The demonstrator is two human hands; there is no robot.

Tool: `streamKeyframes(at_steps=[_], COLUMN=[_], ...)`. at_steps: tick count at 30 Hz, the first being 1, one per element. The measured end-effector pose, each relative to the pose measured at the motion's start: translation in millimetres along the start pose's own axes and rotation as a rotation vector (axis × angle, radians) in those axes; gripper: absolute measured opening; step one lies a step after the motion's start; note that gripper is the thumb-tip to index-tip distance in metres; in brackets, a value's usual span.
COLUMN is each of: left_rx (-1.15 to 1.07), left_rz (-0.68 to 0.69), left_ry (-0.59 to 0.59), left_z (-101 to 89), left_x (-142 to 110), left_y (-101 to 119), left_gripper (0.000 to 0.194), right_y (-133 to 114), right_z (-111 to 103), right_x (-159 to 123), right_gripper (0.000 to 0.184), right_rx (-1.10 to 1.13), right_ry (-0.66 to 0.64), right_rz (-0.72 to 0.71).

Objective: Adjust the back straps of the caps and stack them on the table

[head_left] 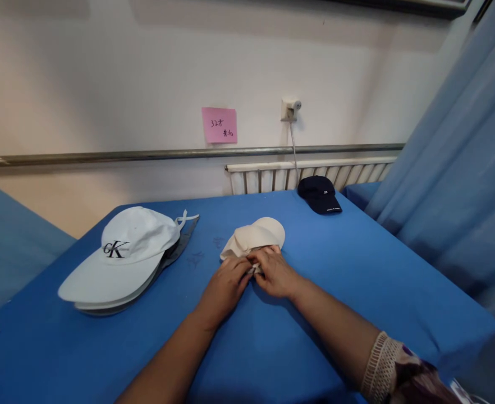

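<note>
A beige cap [247, 238] lies on the blue table cover [315, 348], its brim pointing away to the far right. At its near edge my left hand [229, 280] grips the back of the cap with bent fingers. Close beside it, my right hand [273, 271] is closed on the same part, fingers curled over the edge. The fingertips of both hands nearly meet there, and a bit of strap or fabric shows between them. Exactly what the fingertips pinch is partly hidden.
To the left sits a stack of caps, a white cap with black letters [136, 241] on top. A dark navy cap [318, 193] rests at the far right corner. Behind are a radiator [273, 178], a rail [146, 155] and a plugged-in cable [293, 148]. Blue curtains [453, 179] hang right.
</note>
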State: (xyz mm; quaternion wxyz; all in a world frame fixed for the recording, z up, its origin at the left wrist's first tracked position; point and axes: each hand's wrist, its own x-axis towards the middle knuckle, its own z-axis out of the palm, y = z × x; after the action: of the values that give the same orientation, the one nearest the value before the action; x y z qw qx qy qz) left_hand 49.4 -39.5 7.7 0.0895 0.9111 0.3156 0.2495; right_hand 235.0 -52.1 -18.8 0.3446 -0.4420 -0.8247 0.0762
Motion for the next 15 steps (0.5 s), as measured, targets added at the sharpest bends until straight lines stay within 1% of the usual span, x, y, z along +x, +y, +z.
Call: streamKeyframes(at_steps=[6, 10, 12, 15], left_rx=[0.049, 0.096, 0.089, -0.007], left_rz=[-0.032, -0.135, -0.196, -0.263], left_ry=[-0.016, -0.060, -0.036, 0.076], left_z=[12.1, 19.7, 21.9, 22.3], left_x=[2, 2, 2, 2], left_y=[-7, -5, -5, -5], left_gripper=[0.025, 0.023, 0.022, 0.024], right_y=[-1, -4, -5, -6], right_z=[-4, -5, -6, -5], right_x=[2, 2, 2, 2], right_gripper=[0.042, 0.037, 0.037, 0.037], right_rx=[0.006, 0.012, 0.025, 0.040], right_ry=[-0.037, -0.043, -0.037, -0.011], right_rz=[0.029, 0.060, 0.063, 0.054])
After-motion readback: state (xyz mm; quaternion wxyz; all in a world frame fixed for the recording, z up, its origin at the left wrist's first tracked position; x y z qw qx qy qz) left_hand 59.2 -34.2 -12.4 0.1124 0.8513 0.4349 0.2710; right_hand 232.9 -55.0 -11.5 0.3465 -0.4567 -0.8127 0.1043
